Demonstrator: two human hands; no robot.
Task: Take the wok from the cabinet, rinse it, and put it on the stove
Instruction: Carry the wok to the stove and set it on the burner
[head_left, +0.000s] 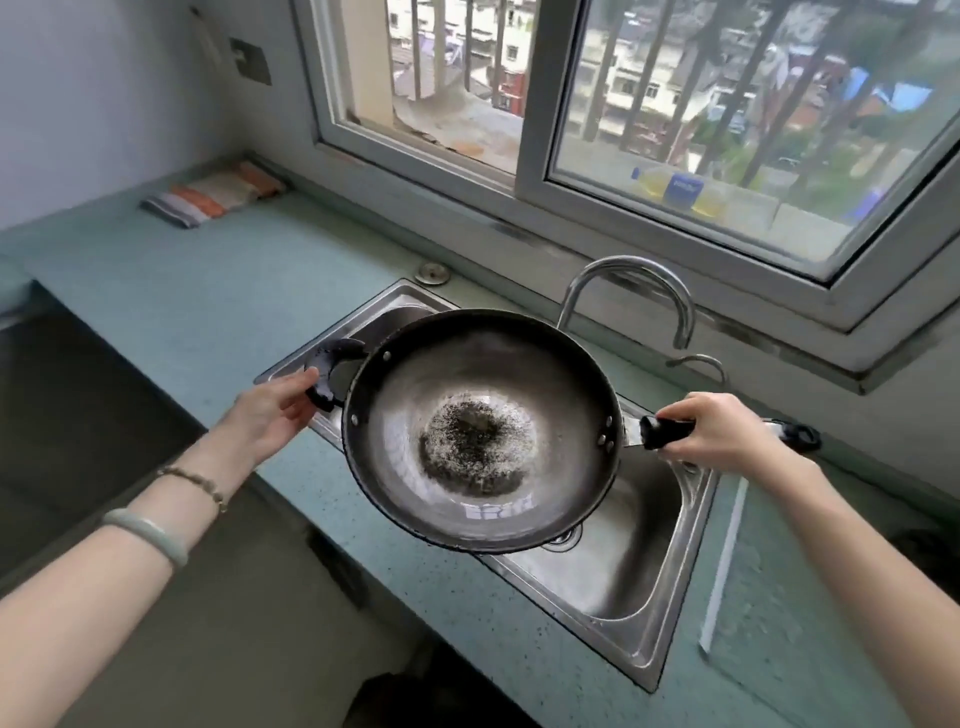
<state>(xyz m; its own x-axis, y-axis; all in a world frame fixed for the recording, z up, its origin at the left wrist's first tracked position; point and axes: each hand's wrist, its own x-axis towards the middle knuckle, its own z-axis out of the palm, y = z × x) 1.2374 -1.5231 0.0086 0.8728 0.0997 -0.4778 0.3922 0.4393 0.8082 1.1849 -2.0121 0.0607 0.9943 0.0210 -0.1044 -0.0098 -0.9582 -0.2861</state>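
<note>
A dark metal wok (480, 431) with a scorched, speckled patch at its centre hangs tilted over the steel sink (623, 566). My left hand (272, 410) grips its small black loop handle on the left. My right hand (722, 431) is closed around the long black handle on the right. The curved chrome faucet (631, 296) rises just behind the wok's far rim, and no water is visibly running. The stove is not in view.
A teal countertop (208, 291) surrounds the sink. A folded striped cloth (215, 195) lies at the back left by the wall. A window (649, 130) runs behind the sink, with a yellow bottle (675, 189) outside on its ledge. A dark recess (78, 410) opens at the left.
</note>
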